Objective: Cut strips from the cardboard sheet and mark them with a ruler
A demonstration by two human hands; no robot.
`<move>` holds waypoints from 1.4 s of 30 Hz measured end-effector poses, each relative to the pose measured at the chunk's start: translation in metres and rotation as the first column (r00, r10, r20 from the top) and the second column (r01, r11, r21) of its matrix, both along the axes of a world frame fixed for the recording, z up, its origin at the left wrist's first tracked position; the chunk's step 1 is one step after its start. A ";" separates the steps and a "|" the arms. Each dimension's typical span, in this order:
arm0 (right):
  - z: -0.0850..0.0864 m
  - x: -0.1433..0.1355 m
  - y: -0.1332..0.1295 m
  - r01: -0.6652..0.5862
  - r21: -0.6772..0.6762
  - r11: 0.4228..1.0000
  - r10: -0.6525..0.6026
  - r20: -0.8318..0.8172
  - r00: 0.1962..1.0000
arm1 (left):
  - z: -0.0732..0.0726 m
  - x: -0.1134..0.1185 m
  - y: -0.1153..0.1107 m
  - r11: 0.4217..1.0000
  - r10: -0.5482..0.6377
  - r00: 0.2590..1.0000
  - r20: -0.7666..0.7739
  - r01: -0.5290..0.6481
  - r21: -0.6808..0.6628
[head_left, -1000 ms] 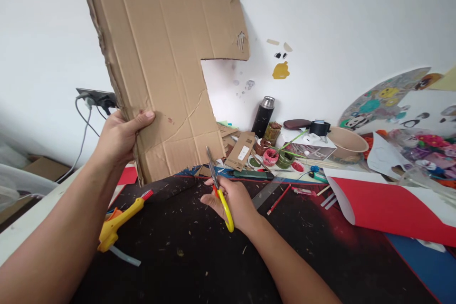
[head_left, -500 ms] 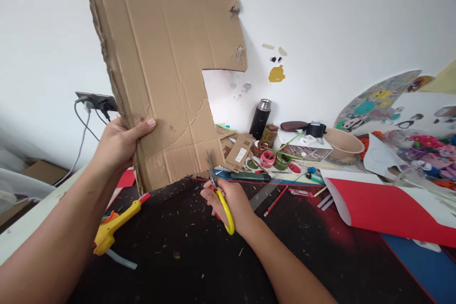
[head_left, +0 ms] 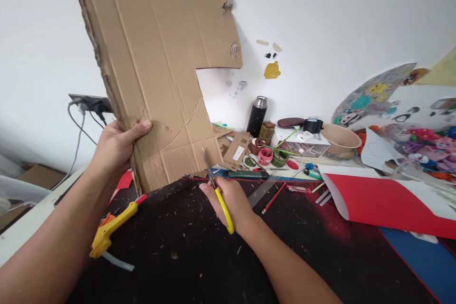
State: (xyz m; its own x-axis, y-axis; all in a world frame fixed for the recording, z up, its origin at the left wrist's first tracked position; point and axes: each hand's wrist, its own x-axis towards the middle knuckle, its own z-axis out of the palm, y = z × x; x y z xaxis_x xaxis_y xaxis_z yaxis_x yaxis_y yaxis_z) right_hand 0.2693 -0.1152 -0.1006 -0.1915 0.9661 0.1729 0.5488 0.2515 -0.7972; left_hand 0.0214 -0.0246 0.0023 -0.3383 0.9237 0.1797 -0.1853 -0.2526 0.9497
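Observation:
A large brown cardboard sheet (head_left: 156, 57) is held upright, with a notch out of its right side and a torn left edge. My left hand (head_left: 119, 145) grips it by the lower left edge, thumb on the front face. Low on the right, my right hand (head_left: 228, 202) is closed around scissors (head_left: 223, 209) with yellow handles. One blade shows in front of the cardboard's lower right part; whether the other lies behind the sheet is hidden. Below the cardboard, a yellow glue gun (head_left: 116, 228) lies on the dark tabletop with a clear glue stick sticking out.
Paint pots (head_left: 265, 156), a black thermos (head_left: 257, 116) and a beige bowl (head_left: 340, 137) stand along the wall. A utility knife (head_left: 247, 174), a ruler (head_left: 261, 192) and a red pencil (head_left: 273, 198) lie behind my right hand. Red paper (head_left: 388, 204) curls at right. Plugs fill a power strip (head_left: 92, 104).
The view has shifted slightly, so most things sit a little differently in frame. Both hands keep their grips, and the scissors stay at the cardboard's lower right.

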 end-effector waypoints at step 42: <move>0.004 0.002 0.000 0.047 0.082 0.996 -0.061 0.176 0.982 | -0.005 0.002 0.002 1.000 -0.007 1.000 -0.006 0.007 0.015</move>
State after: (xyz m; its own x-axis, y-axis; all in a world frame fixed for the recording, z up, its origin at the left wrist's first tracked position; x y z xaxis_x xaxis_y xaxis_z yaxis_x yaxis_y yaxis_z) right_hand 0.2708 -0.1152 -0.0971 -0.1737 0.9610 0.2150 0.6948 0.2743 -0.6649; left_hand 0.0229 -0.0225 -0.0026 -0.3305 0.9234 0.1952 -0.1816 -0.2651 0.9470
